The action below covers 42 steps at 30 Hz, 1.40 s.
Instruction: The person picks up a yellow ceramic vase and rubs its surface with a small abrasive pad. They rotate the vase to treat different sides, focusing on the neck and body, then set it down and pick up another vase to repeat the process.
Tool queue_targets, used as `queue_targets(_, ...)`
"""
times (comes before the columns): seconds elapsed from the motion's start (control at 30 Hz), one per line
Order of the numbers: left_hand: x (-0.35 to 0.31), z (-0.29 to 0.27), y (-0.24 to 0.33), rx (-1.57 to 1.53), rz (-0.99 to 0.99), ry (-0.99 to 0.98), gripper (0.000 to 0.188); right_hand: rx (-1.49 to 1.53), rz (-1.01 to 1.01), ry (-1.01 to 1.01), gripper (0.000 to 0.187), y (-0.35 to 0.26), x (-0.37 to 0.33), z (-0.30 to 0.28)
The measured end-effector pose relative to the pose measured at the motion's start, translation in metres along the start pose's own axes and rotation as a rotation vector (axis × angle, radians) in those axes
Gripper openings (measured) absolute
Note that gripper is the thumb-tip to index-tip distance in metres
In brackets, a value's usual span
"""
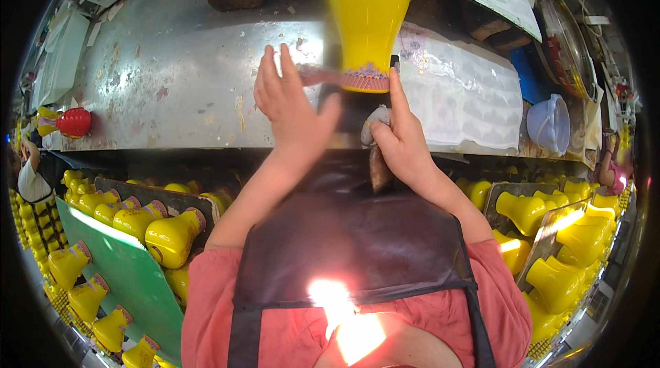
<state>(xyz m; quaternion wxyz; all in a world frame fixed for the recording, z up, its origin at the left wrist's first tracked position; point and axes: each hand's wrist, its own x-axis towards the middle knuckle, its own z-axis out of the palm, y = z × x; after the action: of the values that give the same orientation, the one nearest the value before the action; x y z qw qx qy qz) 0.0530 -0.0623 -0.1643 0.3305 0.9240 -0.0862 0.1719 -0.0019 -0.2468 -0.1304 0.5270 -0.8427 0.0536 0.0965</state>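
Note:
A glossy yellow vase (368, 10) lies neck away from me at the top middle, its neck end at a dark block. A patterned decal band (366, 78) in pink, blue and orange rings its near end. My left hand (295, 107) is over the metal table just left of the vase, fingers spread; its thumb side is blurred, and I see nothing held in it. Along the right of the band runs the index finger of my right hand (404, 138). The thumb and curled fingers of that hand grip a grey wad (375, 124); a brown flat piece (379, 170) sticks out below.
Right of the vase lies a white decal sheet (460, 93), with a pale blue bucket (548, 125) beyond. A red and yellow vase (74, 123) sits at the table's left. Racks of yellow vases (175, 236) flank me, beside a green board (124, 279). Another person (33, 179) is at far left.

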Motion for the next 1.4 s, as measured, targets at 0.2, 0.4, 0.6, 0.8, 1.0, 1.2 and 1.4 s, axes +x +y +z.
queue_targets(0.2,-0.019,-0.003,0.010,0.032,0.259,-0.070,0.086,0.018,-0.144,0.079,0.087,0.014,0.006,0.005)
queue_targets(0.4,-0.026,0.018,0.014,-0.106,0.286,-0.074,0.082,0.011,-0.021,-0.010,0.086,0.008,0.006,-0.001)
queue_targets(0.6,-0.028,0.022,0.012,-0.125,0.299,-0.054,0.077,-0.008,-0.011,-0.019,0.089,0.005,0.006,0.000)
queue_targets(0.8,-0.025,0.016,0.010,-0.141,0.260,-0.077,0.080,0.169,0.042,-0.008,0.078,-0.003,0.008,-0.018)
queue_targets(1.0,-0.023,0.012,0.013,-0.150,0.261,-0.082,0.079,0.442,-0.145,0.217,0.029,-0.017,0.027,-0.054)
queue_targets(1.2,-0.020,0.009,0.010,-0.190,0.209,-0.104,0.074,-0.543,-0.668,0.336,0.028,-0.045,0.042,-0.047)
queue_targets(1.4,-0.014,0.014,0.003,-0.258,0.182,-0.095,0.069,-0.674,-0.826,0.281,0.033,-0.053,0.042,-0.030)
